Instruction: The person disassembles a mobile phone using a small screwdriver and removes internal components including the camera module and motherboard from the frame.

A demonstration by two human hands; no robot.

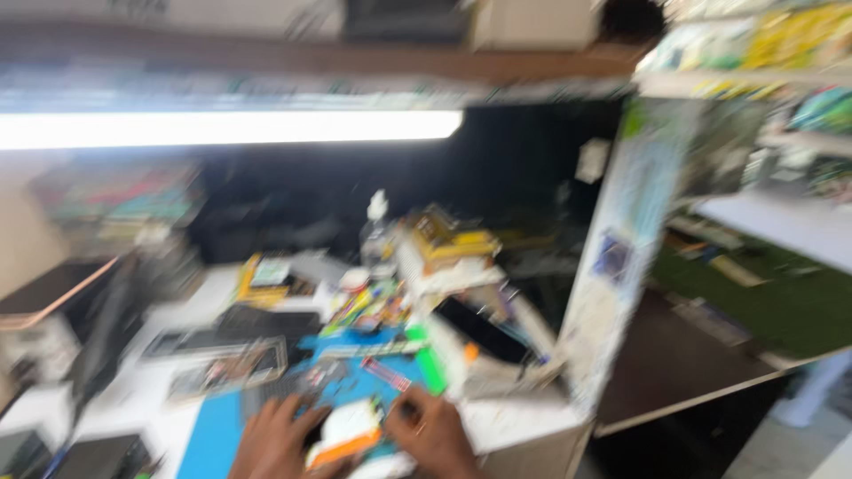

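The whole view is smeared by motion, so fine detail is lost. At the bottom edge the left hand (275, 439) and the right hand (432, 432) rest on a blue mat (213, 435) that covers part of the white counter (133, 399). Between them lies a small white and orange object (348, 433); both hands touch its sides, the left at its left end, the right at its upper right corner. Whether the fingers are closed on it or only laid against it, I cannot tell through the blur.

Just beyond the hands, on the mat, lie a green piece (431, 368) and a thin reddish strip (386, 374). Further back stands a cluster of colourful small items (373, 306), too blurred to tell what holds them. A clear bottle with a white top (376, 232) stands upright behind that cluster; its contents cannot be made out. To its right a yellow box (453, 238) sits on a white stand (444, 275), and a dark flat device (484, 330) leans just below. Flat dark devices (266, 321) lie on the counter to the left of the mat. A lit tube light (231, 127) runs under the shelf (355, 58) above.
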